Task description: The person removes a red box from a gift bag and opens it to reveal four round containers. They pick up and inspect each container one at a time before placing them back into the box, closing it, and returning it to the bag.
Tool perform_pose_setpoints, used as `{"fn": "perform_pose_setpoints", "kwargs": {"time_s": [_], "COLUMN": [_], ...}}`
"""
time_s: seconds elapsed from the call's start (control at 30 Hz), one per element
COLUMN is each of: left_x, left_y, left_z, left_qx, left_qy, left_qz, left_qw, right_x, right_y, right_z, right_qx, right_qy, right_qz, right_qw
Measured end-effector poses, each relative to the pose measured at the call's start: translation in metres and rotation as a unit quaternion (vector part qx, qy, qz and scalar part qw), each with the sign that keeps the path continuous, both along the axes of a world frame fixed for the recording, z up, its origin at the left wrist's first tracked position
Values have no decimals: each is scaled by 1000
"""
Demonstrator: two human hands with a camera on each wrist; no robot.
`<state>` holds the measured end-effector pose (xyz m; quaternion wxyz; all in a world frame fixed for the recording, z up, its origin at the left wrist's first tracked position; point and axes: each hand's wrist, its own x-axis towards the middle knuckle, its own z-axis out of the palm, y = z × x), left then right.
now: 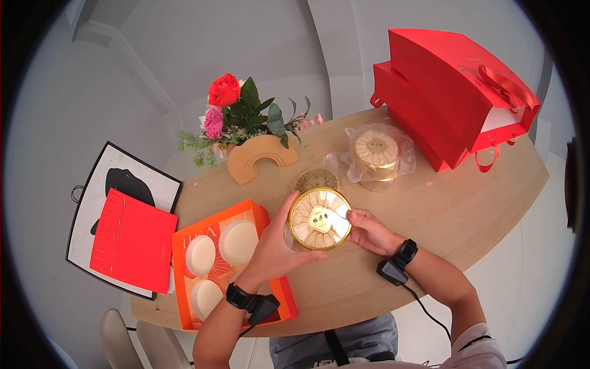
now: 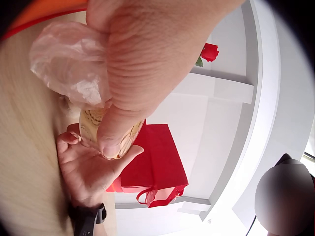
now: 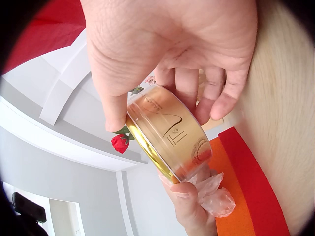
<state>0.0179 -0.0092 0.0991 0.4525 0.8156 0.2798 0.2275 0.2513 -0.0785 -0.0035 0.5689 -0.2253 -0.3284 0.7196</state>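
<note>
Both hands hold a round clear jar (image 1: 307, 229) with a gold-rimmed top and a pale label, fan-like pale pieces showing inside. The left hand (image 1: 273, 249) grips its left side, thumb along the near edge. At its right edge, the right hand (image 1: 373, 234) has its thumb on the rim and fingers around the side, as the right wrist view shows. There the jar (image 3: 170, 132) is tilted, with printing on its wall. Crumpled clear plastic (image 3: 219, 199) bunches beside the left hand (image 3: 189, 211), and this plastic (image 2: 69, 64) also shows in the left wrist view.
An orange box (image 1: 179, 270) with round white inserts lies to the left. Behind the jar are a dark-speckled round container (image 1: 316, 179) and a plastic-wrapped jar (image 1: 376, 149). Red gift bags (image 1: 430, 104), a flower vase (image 1: 246, 163) and a red folder (image 1: 135, 243) over a framed picture surround them.
</note>
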Motion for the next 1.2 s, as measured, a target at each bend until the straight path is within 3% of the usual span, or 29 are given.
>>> {"fn": "perform_pose_setpoints", "kwargs": {"time_s": [1.2], "left_x": [1], "left_y": [-1], "left_z": [2], "left_qx": [-21], "left_qy": [4], "left_qz": [5], "left_qw": [1000], "right_x": [0], "right_y": [-1], "right_z": [3], "right_qx": [-1], "right_qy": [3], "right_qz": [-1], "right_qw": [1000]}}
